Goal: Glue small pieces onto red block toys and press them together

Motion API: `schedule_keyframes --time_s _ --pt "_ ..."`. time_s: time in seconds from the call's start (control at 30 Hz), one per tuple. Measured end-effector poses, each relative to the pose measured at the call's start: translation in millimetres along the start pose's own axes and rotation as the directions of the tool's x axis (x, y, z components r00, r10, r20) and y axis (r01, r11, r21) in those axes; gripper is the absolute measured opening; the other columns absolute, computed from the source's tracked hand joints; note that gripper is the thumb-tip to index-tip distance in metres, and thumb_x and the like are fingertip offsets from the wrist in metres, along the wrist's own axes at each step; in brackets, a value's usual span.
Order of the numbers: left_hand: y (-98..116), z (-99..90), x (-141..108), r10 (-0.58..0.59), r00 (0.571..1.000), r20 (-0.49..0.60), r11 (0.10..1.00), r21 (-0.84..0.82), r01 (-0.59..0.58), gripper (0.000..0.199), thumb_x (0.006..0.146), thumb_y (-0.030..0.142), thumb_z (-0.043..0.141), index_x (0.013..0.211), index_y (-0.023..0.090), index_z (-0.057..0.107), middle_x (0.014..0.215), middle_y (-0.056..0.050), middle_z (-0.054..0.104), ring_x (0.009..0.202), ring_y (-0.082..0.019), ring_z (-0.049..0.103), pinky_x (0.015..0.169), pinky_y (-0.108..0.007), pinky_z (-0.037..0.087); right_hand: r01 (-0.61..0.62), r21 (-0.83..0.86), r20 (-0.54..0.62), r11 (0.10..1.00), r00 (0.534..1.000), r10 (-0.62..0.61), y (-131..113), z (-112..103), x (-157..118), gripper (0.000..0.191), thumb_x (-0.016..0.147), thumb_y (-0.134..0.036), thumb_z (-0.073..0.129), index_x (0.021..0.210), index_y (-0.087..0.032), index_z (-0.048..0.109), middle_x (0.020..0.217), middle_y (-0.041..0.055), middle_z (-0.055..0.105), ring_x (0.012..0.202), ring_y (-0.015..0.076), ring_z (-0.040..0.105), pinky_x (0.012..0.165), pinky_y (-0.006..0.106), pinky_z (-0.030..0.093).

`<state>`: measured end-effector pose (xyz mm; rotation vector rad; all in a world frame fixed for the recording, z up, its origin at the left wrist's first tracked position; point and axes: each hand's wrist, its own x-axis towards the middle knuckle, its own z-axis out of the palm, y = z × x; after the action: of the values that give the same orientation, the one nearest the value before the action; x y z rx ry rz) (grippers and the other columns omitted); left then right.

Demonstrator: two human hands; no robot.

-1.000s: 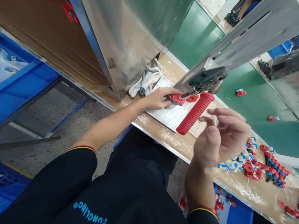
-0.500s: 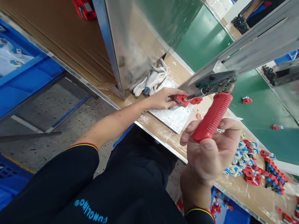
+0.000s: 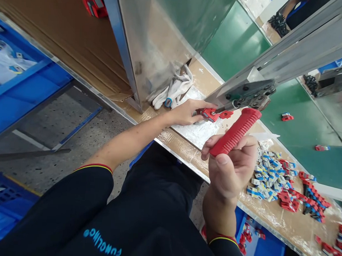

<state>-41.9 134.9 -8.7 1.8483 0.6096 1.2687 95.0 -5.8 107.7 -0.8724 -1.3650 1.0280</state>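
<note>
My left hand [image 3: 186,112] pinches a small red part [image 3: 210,114] at the tip of a metal clamp [image 3: 250,94] on the workbench. Beneath it lies a whitish plate [image 3: 197,135]. Another red piece [image 3: 226,114] sits just right of the held part. The fingers of my right hand [image 3: 233,165] are around the clamp's red ribbed handle [image 3: 236,132], with the thumb at its lower end. White gloves [image 3: 175,91] lie behind my left hand, against a metal panel.
Small white, blue and yellow parts [image 3: 268,175] are heaped at the right, beside rows of red parts [image 3: 313,196]. A green conveyor [image 3: 300,119] runs behind. Blue bins [image 3: 26,86] stand left. Another person's arm [image 3: 290,6] shows at the top right.
My right hand and the red handle have moved left and slightly down, toward the plate. My left hand stays at the red part.
</note>
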Motion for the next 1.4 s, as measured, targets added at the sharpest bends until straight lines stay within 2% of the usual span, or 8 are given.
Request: schedule_keyframes --time_s 0.2,0.37,0.57,0.7,0.93,1.2,1.4 --pt "2.0 -0.7 0.0 -0.011 1.0 0.009 1.0 0.01 0.011 0.063 0.085 -0.004 0.066 0.141 0.023 0.074 0.142 -0.01 0.077 0.131 -0.024 0.074 0.117 -0.039 0.056 0.011 0.012 0.036 1.0 0.999 -0.012 18.0 -5.4 0.7 0.04 0.09 -0.043 0.085 0.097 -0.028 0.049 0.087 -0.0043 0.078 0.064 0.0137 0.069 0.054 0.025 0.057" --pt "3.6 -4.3 0.3 -0.058 0.997 0.059 0.998 -0.019 0.06 0.062 0.088 -0.001 0.065 0.144 0.024 0.072 0.142 -0.009 0.077 0.129 -0.022 0.075 0.116 -0.039 0.057 -0.005 -0.006 0.039 1.0 0.999 0.005 15.8 -4.6 4.9 0.041 0.09 -0.048 0.084 0.096 -0.028 0.049 0.081 -0.004 0.077 0.06 0.0144 0.068 0.049 0.024 0.053" --pt "0.0 -13.3 -2.2 -0.025 0.992 0.121 0.987 -0.154 0.044 0.079 0.085 -0.005 0.062 0.155 0.032 0.061 0.156 -0.008 0.068 0.135 -0.025 0.071 0.111 -0.039 0.059 -0.033 0.003 0.024 0.999 0.999 0.033 18.5 -12.8 5.4 0.04 0.086 -0.048 0.088 0.098 -0.027 0.056 0.077 -0.0034 0.076 0.054 0.014 0.064 0.044 0.024 0.05" --pt "-3.9 -16.7 -2.8 -0.062 0.986 0.154 0.978 -0.189 0.091 0.073 0.088 0.001 0.064 0.156 0.028 0.058 0.145 -0.009 0.074 0.126 -0.023 0.074 0.104 -0.034 0.061 -0.016 -0.019 0.006 1.0 1.0 0.016 23.8 -20.7 3.5 0.042 0.083 -0.051 0.09 0.106 -0.027 0.063 0.076 -0.0027 0.075 0.057 0.0147 0.064 0.043 0.023 0.048" --pt "-6.2 -10.7 0.3 -0.072 0.988 0.134 0.992 -0.095 0.085 0.065 0.084 0.002 0.066 0.146 0.024 0.065 0.13 -0.008 0.079 0.111 -0.024 0.077 0.1 -0.037 0.06 0.023 -0.134 -0.013 0.991 1.0 -0.025 21.7 -16.7 5.6 0.047 0.082 -0.056 0.088 0.113 -0.03 0.064 0.073 -0.0048 0.071 0.05 0.0143 0.06 0.041 0.024 0.046" --pt "-3.2 -4.9 -1.5 -0.02 0.998 0.054 1.0 0.006 0.019 0.06 0.082 0.003 0.068 0.139 0.023 0.068 0.119 -0.008 0.081 0.098 -0.022 0.076 0.091 -0.036 0.059 0.032 -0.152 -0.051 0.988 0.998 -0.04 8.5 -7.5 4.5 0.039 0.082 -0.043 0.09 0.097 -0.028 0.057 0.076 -0.0041 0.074 0.057 0.0155 0.066 0.047 0.025 0.05" --pt "-5.1 -2.3 -1.8 0.001 0.999 0.044 0.999 0.034 -0.003 0.059 0.082 0.005 0.066 0.138 0.024 0.067 0.113 -0.006 0.082 0.093 -0.02 0.075 0.087 -0.033 0.059 0.034 -0.175 -0.046 0.984 0.998 -0.042 7.9 -5.2 3.9 0.039 0.084 -0.043 0.088 0.099 -0.028 0.055 0.074 -0.0052 0.074 0.058 0.0168 0.069 0.048 0.026 0.05"
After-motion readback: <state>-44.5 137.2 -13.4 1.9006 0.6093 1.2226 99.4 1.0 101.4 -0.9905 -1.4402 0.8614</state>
